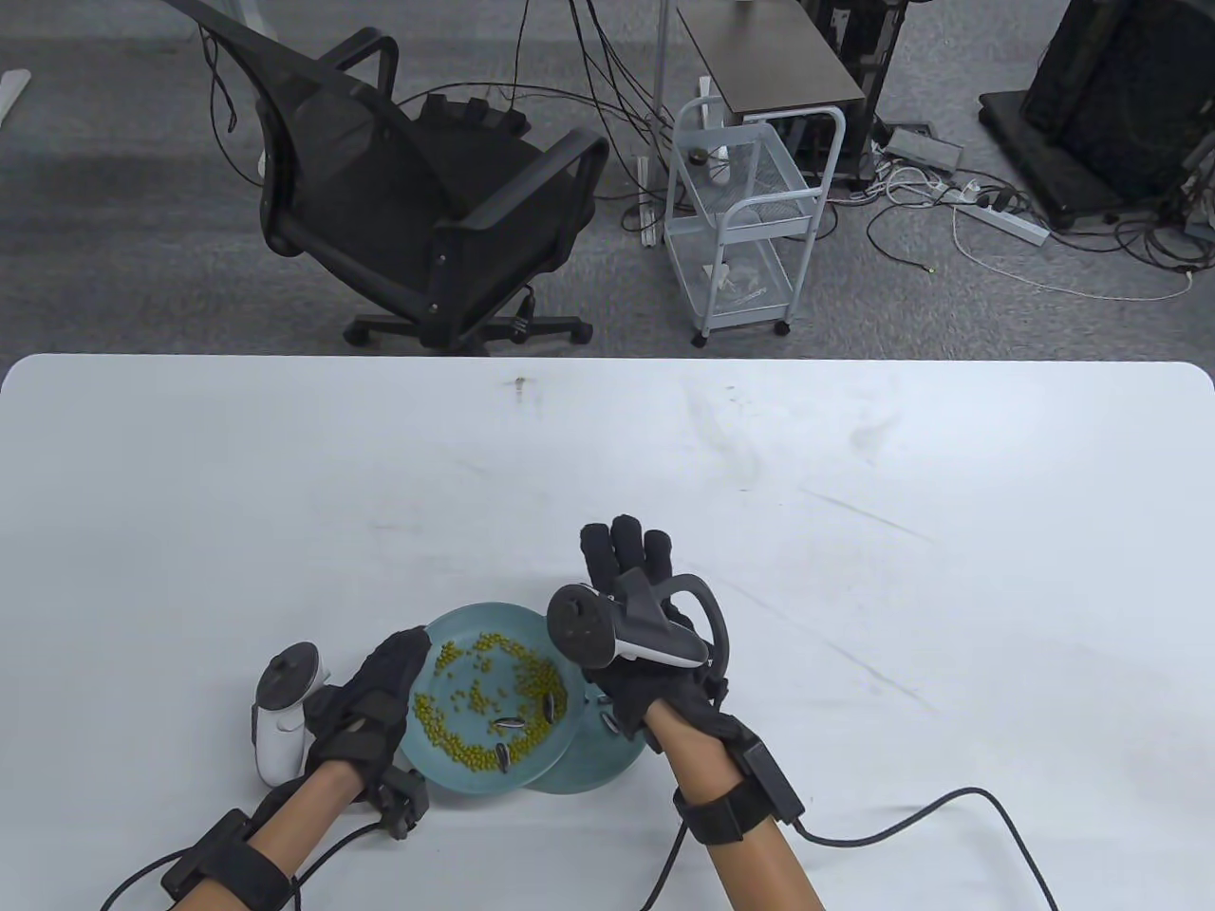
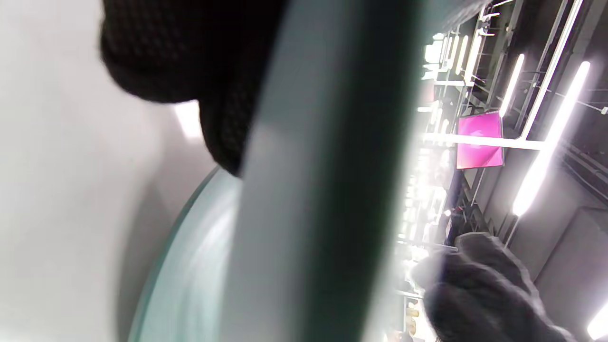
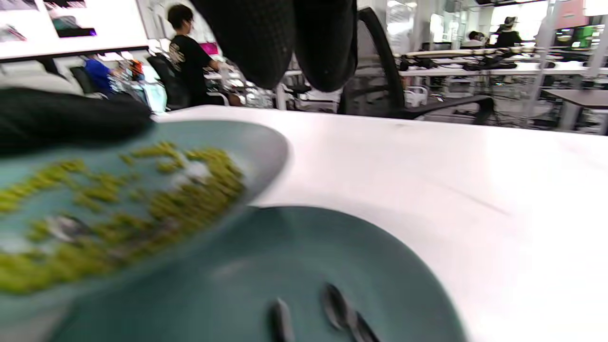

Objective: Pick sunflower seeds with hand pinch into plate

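Observation:
A teal plate (image 1: pixel 484 617) with green beans (image 1: pixel 465 707) and a few striped sunflower seeds (image 1: pixel 510 724) is tilted, its right edge over a second teal plate (image 1: pixel 588 771). My left hand (image 1: pixel 403 657) grips the tilted plate's left rim. My right hand (image 1: pixel 626 560) hovers over the plates' right side with its fingers stretched out, holding nothing I can see. In the right wrist view the lower plate (image 3: pixel 294 247) holds three seeds (image 3: pixel 337 301) beside the bean plate (image 3: pixel 266 142). The left wrist view shows the blurred rim (image 2: pixel 323 190) under my fingers (image 2: pixel 190 57).
White table (image 1: pixel 854 531) with wide bare surface behind and to the right of the plates. Glove cables trail off the front edge (image 1: pixel 902 826). Beyond the far edge stand a black office chair (image 1: pixel 418 190) and a white wire cart (image 1: pixel 750 209).

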The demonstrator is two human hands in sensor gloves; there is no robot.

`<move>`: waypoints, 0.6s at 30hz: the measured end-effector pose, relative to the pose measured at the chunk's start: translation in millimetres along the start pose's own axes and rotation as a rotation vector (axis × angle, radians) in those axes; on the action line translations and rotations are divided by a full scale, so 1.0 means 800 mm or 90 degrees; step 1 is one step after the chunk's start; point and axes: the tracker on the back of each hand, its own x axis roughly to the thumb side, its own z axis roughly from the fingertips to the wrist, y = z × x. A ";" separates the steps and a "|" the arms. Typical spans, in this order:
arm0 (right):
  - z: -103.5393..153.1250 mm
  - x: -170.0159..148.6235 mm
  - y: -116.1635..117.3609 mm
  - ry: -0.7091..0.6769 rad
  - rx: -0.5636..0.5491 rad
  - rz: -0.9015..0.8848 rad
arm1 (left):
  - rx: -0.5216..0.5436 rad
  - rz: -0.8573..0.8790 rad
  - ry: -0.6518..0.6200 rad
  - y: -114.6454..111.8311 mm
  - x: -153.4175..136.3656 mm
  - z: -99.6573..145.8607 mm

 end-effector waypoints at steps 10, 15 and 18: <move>-0.007 0.069 0.031 -0.148 0.139 0.101 | -0.002 0.003 0.014 0.000 0.001 -0.001; -0.009 0.081 0.052 -0.172 0.193 0.093 | 0.000 0.006 0.008 0.001 0.000 -0.001; -0.008 0.083 0.056 -0.171 0.195 0.120 | 0.003 -0.001 0.012 0.001 0.000 -0.001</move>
